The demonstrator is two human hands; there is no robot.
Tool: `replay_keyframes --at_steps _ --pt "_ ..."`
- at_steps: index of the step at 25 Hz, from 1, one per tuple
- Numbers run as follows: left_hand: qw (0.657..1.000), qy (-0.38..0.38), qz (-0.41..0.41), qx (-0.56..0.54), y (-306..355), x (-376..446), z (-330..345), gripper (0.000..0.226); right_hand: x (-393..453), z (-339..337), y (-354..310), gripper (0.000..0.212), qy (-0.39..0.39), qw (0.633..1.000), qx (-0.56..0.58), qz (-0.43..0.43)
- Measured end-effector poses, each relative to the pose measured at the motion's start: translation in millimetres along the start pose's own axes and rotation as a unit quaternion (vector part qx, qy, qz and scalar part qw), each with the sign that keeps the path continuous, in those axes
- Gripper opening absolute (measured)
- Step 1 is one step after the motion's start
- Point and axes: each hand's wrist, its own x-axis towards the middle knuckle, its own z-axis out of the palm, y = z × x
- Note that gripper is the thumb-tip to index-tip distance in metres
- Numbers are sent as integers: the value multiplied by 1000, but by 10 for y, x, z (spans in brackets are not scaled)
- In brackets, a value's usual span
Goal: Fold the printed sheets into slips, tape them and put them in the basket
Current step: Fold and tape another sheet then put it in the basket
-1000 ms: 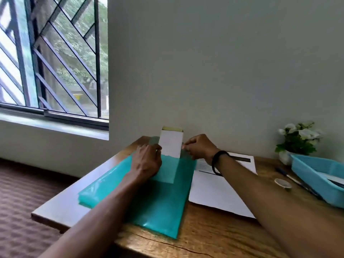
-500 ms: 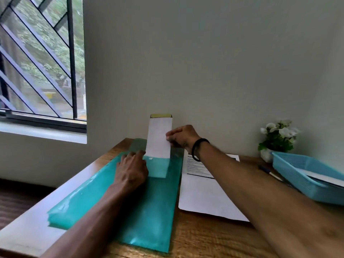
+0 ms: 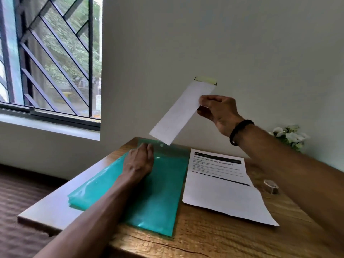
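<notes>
Wooden table carries green plastic folder, contents not discernible. Left hand lies flat on folder, fingers straight and together. Printed sheet lies just right of folder, touching its edge. Folded slip held in air above folder's far end, tilted, yellowish tape strip at top edge; right hand pinches slip's right edge. Tape roll sits beside sheet.

The right hand was raised, thumb and fingers pinching. The left hand lay flat, fingers straight.
</notes>
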Motion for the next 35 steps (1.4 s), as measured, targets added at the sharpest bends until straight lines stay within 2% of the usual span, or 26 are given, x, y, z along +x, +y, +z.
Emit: replay_keyframes --at_steps 3,4,6,7,8,11,13,15,16,18,19,21,25,29,32,35 --pt "990 56 -51 -120 86 90 -173 44 -216 -11 14 19 -43 994 33 100" --pt "975 81 -83 -189 82 148 -249 48 -321 -4 81 22 -53 988 42 137" --pt "914 140 -149 -350 29 278 -366 62 -548 14 302 25 -70 978 47 190" --pt "890 165 -170 -389 -13 312 -398 65 -663 21 441 29 -79 974 44 208" --pt "881 180 -177 -399 -32 318 -425 64 -774 30 567 32 -93 970 37 221" --pt "918 199 -114 -323 34 277 -441 60 -1020 30 824 37 -144 962 -40 226" --pt "952 162 -47 -254 77 229 -394 58 -1124 44 900 38 -171 956 -133 196" --pt "983 92 36 -151 119 149 -269 56 -1177 55 908 36 -176 935 -286 110" --pt "990 53 91 -94 171 86 -218 55 -1180 51 907 34 -172 910 -374 45" --pt "978 -27 207 -24 252 -30 -115 49 -1174 -23 872 30 -143 853 -495 -85" --pt "965 -76 251 -8 292 -87 -74 44 -1146 -125 845 29 -124 837 -520 -116" --pt "938 -168 303 19 345 -163 -41 43 -1079 -422 795 32 -86 821 -555 -105" --pt "916 -246 313 44 439 -243 26 61 -1102 -1144 833 48 -43 762 -647 -1" --pt "906 -277 301 111 475 -259 62 72 -1212 -1557 944 45 -63 776 -628 2" --pt "931 -258 251 58 557 -235 121 46 -1285 -1777 975 40 -94 772 -628 -12" --pt "961 -194 196 24 834 -173 322 31 -1301 -1933 962 41 -99 780 -617 -21"
